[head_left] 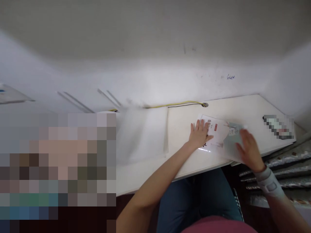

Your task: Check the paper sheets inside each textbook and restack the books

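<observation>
A flat printed booklet (215, 132) with a white and grey-green cover and dark and red characters lies on the white table. It appears to be in a clear, shiny plastic sleeve. My left hand (199, 134) rests flat on its left end with the fingers spread. Over the right end is my right hand (249, 147), slightly blurred, fingers stretched and thumb apart. Whether the right hand touches the sleeve is hard to tell. A grey band is wrapped round my right wrist.
The white table (184, 165) runs along a wall. Translucent white sheeting (143, 132) lies to the left. A yellow cable (175, 104) reaches a table hole. A phone-like object (278, 127), partly pixelated, sits at right. Silvery stacked packs (279, 171) stand below right. The lower left is pixelated.
</observation>
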### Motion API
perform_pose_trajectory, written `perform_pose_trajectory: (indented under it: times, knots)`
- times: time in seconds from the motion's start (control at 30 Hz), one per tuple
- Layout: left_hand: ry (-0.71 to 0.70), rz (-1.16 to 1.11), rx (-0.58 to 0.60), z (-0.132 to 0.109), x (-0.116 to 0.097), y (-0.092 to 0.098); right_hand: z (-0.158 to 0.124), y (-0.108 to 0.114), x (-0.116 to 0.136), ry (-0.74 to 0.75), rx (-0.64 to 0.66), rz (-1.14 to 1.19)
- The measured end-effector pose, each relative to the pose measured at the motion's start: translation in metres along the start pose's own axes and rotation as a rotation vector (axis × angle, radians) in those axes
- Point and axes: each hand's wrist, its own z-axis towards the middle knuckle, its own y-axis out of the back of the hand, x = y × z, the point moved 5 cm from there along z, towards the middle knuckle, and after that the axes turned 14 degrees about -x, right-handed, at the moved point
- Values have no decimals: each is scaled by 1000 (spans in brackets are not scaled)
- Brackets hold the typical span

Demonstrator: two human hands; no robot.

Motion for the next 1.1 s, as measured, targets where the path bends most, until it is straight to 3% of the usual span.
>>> perform_pose_trajectory:
  times: [0.07,0.13,0.23,0.37,0.5,0.6,0.73,0.87,1.1]
  knots:
    - [-40,-33,16,5,-7,-7,-4,-27,29,180,249,-22]
    - [-47,-45,14,3,-6,-14,-7,-45,29,222,383,-57]
    - [29,-44,-27,-3,14,-19,-4,-46,-19,119,380,-134]
    - [295,-78,-133,13,55,-12,8,-31,-106,-163,304,-321]
    - [480,-197,-218,54,82,-2,41,-51,-131,-319,257,-13]
    - [567,-236,-219,78,97,2,68,-75,-134,-417,180,77]
    - [595,-276,-214,86,114,7,93,-100,-136,-484,88,113]
    - [599,-241,-240,71,131,14,106,-117,-123,-468,70,163]
    - [702,-94,-291,28,156,19,123,-140,-74,-313,203,294]
